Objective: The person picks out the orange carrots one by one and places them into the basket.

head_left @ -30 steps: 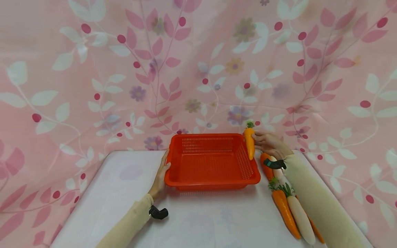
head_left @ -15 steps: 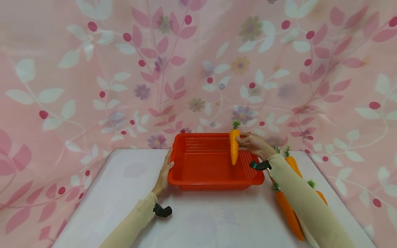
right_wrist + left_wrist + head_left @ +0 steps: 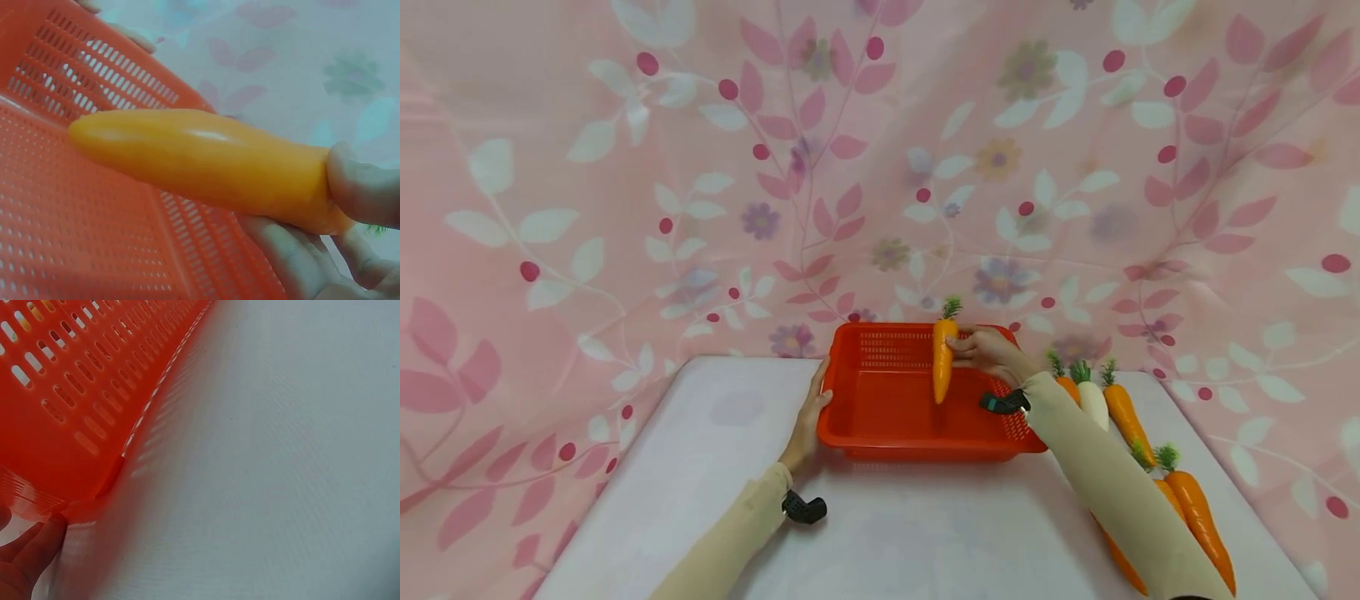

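Observation:
An orange toy carrot [image 3: 943, 363] with a green tuft is pinched between the thumb and fingers of my right hand [image 3: 992, 353], over the inside of a red plastic basket [image 3: 917, 447]. Its tip points down in the head view. From the right wrist, the carrot [image 3: 200, 159] shows close up, gripped at its thick end, with the slotted basket wall behind it. My left hand [image 3: 808, 421] holds the basket's left side, thumb at the rim. In the left wrist view, fingers [image 3: 44, 547] touch the lower corner of the basket [image 3: 69, 437].
Right of the basket lie several more carrots [image 3: 1202, 518] and a white radish [image 3: 1094, 405], partly hidden by my right sleeve [image 3: 1108, 492]. The table [image 3: 940, 533] has a white cover. A pink floral cloth [image 3: 880, 167] hangs behind it.
My right hand has carried the carrot leftward from the basket's right rim to over its inside. The left hand stays at the basket's side. The view has shifted slightly, showing more carrots.

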{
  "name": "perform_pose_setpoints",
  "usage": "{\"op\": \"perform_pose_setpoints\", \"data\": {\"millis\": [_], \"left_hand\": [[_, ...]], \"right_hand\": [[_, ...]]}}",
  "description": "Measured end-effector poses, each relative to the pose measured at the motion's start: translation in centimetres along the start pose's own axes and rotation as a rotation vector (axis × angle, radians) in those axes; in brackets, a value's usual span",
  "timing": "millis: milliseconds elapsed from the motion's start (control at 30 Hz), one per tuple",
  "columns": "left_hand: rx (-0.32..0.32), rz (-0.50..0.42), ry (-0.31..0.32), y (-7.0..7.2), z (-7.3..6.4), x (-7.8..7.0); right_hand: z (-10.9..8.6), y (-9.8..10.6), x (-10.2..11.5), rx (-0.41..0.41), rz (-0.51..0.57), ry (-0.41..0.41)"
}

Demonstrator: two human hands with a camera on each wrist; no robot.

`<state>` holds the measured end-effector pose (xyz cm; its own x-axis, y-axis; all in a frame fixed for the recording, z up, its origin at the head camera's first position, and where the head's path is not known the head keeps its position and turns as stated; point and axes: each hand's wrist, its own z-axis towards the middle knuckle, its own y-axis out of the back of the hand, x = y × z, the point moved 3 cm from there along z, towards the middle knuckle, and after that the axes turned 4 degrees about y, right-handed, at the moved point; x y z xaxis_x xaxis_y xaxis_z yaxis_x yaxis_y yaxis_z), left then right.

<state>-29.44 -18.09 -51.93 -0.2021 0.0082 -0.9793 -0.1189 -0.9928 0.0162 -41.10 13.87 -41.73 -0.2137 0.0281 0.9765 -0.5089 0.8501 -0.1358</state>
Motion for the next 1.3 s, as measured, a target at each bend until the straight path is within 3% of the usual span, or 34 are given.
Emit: {"op": "perform_pose_setpoints", "data": {"millis": [333,700,1100,1300], "left_hand": [[0.085,0.035,-0.117,0.9,0.6,1.4],[-0.018,0.047,0.011,-0.3,0.0,-0.2],[-0.04,0.082,0.031,0.0,0.1,0.0],[-0.04,0.082,0.049,0.0,0.2,0.0]], "right_hand": [[2.2,-2.3,-1.8,-0.008,-0.032,-0.049],[4.3,-5.3,-2.5,0.026,-0.042,-0.076],[6.2,-7.4,-3.4,0.108,-0.07,-0.1],[6.7,-7.9,-3.8,0.129,-0.135,-0.11]]}}
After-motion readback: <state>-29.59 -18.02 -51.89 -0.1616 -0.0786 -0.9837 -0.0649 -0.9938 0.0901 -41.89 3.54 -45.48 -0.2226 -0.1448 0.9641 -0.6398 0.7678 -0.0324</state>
